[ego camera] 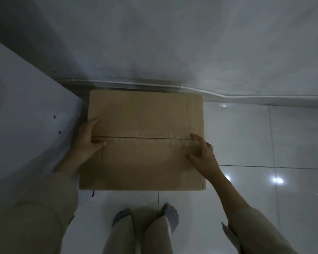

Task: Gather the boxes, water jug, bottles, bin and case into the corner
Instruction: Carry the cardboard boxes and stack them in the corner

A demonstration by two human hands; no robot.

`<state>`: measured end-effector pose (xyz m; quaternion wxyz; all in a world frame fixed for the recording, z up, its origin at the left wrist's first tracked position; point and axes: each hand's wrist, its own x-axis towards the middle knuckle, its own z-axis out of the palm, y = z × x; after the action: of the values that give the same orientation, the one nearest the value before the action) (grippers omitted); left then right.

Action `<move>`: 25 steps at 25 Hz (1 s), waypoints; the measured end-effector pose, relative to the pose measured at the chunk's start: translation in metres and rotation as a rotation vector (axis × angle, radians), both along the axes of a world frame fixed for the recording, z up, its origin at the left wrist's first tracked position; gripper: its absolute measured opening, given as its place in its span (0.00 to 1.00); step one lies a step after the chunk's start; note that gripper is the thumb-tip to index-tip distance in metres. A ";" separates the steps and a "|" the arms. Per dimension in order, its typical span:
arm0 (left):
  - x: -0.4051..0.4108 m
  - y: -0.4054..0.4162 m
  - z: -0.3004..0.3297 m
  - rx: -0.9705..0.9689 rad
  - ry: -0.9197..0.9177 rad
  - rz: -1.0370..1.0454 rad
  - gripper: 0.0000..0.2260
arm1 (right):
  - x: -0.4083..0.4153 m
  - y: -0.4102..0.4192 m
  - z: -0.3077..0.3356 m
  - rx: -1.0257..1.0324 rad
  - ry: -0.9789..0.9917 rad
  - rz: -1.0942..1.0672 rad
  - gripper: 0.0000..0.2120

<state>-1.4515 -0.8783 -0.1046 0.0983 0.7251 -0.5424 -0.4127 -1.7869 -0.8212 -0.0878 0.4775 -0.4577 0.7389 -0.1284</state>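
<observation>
A large brown cardboard box [145, 121] with taped-shut flaps stands on the tiled floor, in the corner between the back wall and a white panel on the left. My left hand [87, 140] clasps the box's left edge, thumb on top at the flap seam. My right hand [203, 154] rests on the top near the right edge with its fingers spread and slightly curled. No other task object is in view.
A white panel or cabinet side [26, 110] rises at the left, touching the box. A white cable duct [209, 93] runs along the foot of the grey back wall. Glossy white floor tiles [264, 143] extend to the right. My feet [145, 217] stand just behind the box.
</observation>
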 end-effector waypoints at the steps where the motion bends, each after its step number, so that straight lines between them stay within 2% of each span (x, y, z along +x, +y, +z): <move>1: 0.000 -0.002 0.001 0.006 -0.017 0.003 0.32 | 0.000 -0.005 0.001 0.024 0.004 0.018 0.29; 6: -0.027 0.007 0.050 -0.028 -0.062 0.056 0.22 | 0.007 -0.014 0.037 0.051 0.008 0.061 0.22; 10: -0.057 0.017 0.126 -0.088 0.050 0.031 0.17 | 0.006 -0.022 0.113 0.012 -0.078 0.138 0.18; 13: -0.074 0.013 0.208 -0.172 0.138 -0.013 0.15 | -0.004 -0.030 0.199 -0.089 -0.089 0.118 0.15; 18: -0.105 -0.003 0.350 -0.360 0.287 -0.134 0.12 | -0.028 -0.012 0.361 -0.353 -0.079 -0.048 0.12; 21: -0.128 0.005 0.428 -0.444 0.361 -0.253 0.11 | -0.039 0.030 0.439 -0.472 -0.039 -0.170 0.10; 25: -0.154 0.039 0.502 -0.505 0.446 -0.485 0.11 | -0.042 0.111 0.511 -0.570 0.028 -0.301 0.09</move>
<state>-1.6057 -0.8394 0.3976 0.2880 0.4221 -0.7473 -0.4248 -1.8288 -0.7107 0.4231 0.2954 -0.4604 0.7390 -0.3932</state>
